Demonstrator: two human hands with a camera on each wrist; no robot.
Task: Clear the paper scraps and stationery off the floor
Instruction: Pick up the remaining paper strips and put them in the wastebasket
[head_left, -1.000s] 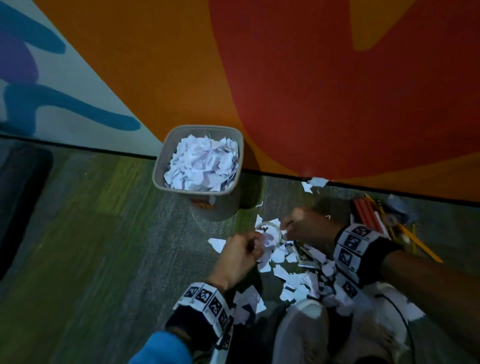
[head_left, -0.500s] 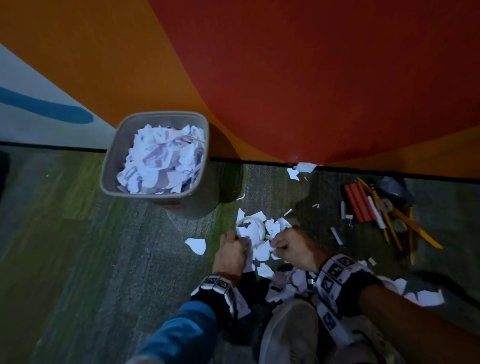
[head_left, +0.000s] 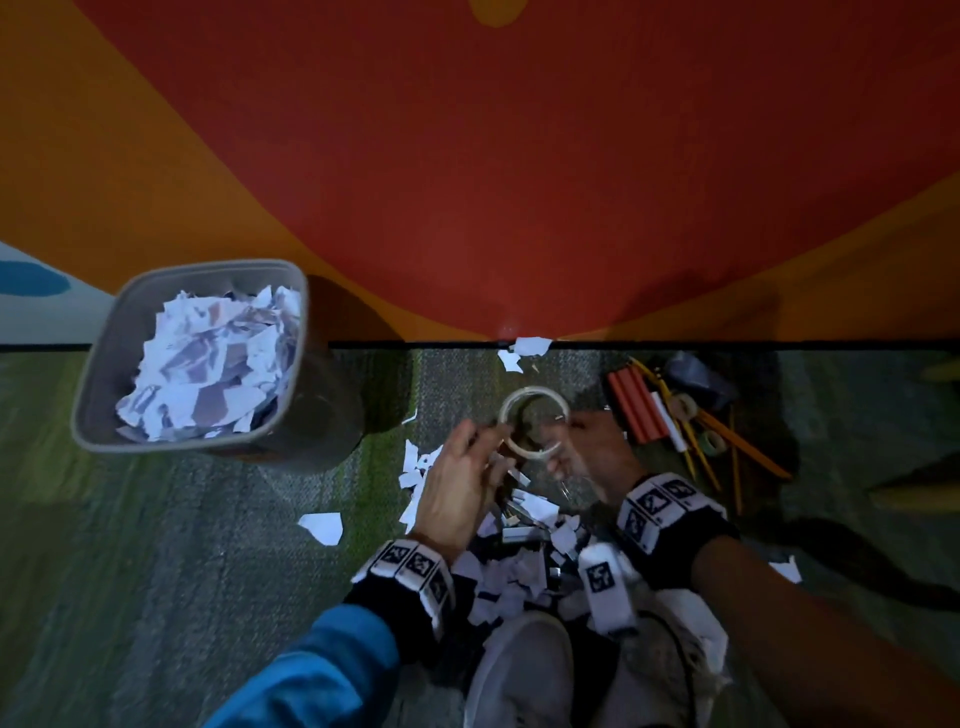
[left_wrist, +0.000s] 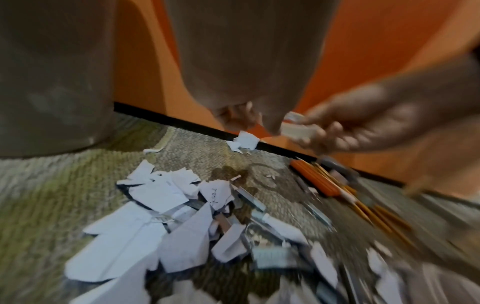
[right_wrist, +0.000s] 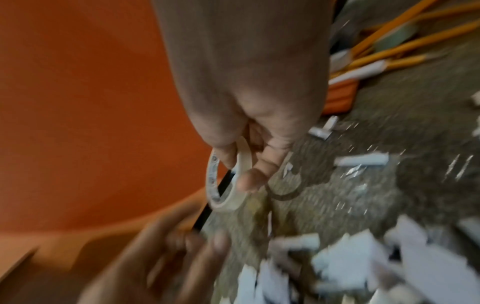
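A ring-shaped roll of pale tape (head_left: 531, 422) hangs above the carpet between my hands. My right hand (head_left: 566, 441) pinches its right side; in the right wrist view the thumb and fingers of that hand (right_wrist: 241, 164) grip the tape roll (right_wrist: 226, 185) through its hole. My left hand (head_left: 485, 441) hovers at the roll's left edge with fingers loosely spread, holding nothing I can see. White paper scraps (head_left: 519, 551) lie heaped on the floor below my wrists, with small metal stationery (left_wrist: 249, 197) mixed in.
A grey bin (head_left: 98, 364) full of torn paper stands to the left by the wall. Red markers (head_left: 636, 405), yellow pencils (head_left: 737, 447) and small tape rolls (head_left: 685, 405) lie to the right. Loose scraps (head_left: 530, 347) sit at the baseboard. My shoes (head_left: 524, 670) are below.
The tape roll has come up off the scrap pile in my right hand. Both hands rose from the floor, and the left hand let go and opened.
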